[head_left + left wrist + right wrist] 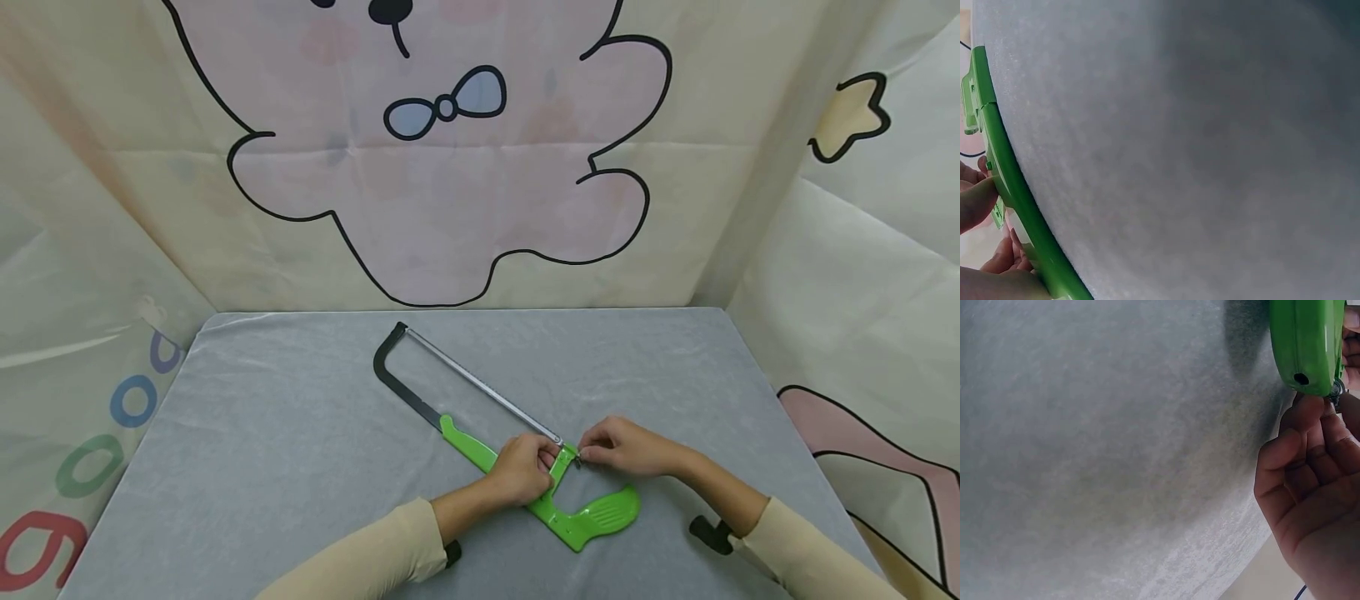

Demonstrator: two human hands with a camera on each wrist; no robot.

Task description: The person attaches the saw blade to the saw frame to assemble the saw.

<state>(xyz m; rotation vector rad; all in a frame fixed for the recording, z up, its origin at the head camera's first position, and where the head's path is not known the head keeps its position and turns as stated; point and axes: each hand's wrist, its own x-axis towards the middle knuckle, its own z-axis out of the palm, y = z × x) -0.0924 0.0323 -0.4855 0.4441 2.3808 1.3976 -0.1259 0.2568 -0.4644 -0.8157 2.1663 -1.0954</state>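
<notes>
A hacksaw (411, 398) with a green handle (609, 512) and dark bowed frame lies diagonally across the table. Its silver blade (480, 384) runs from the dark far end to the green post near the handle. My left hand (519, 472) grips the green frame beside that post, thumb and fingers curled round it. At the post's outer side, the thumb and fingertips of my right hand (632, 446) pinch a small metal wing nut (577, 461). The right wrist view shows this wing nut (1337, 389) close up, partly hidden by fingers. Green plastic (1027, 225) edges the left wrist view.
A grey cloth covers the table (285, 433). Behind it hangs a cream curtain (697, 108) with a cartoon drawing, and similar printed sheets close in the left and right sides. A dark strap piece (710, 534) shows at the right wrist.
</notes>
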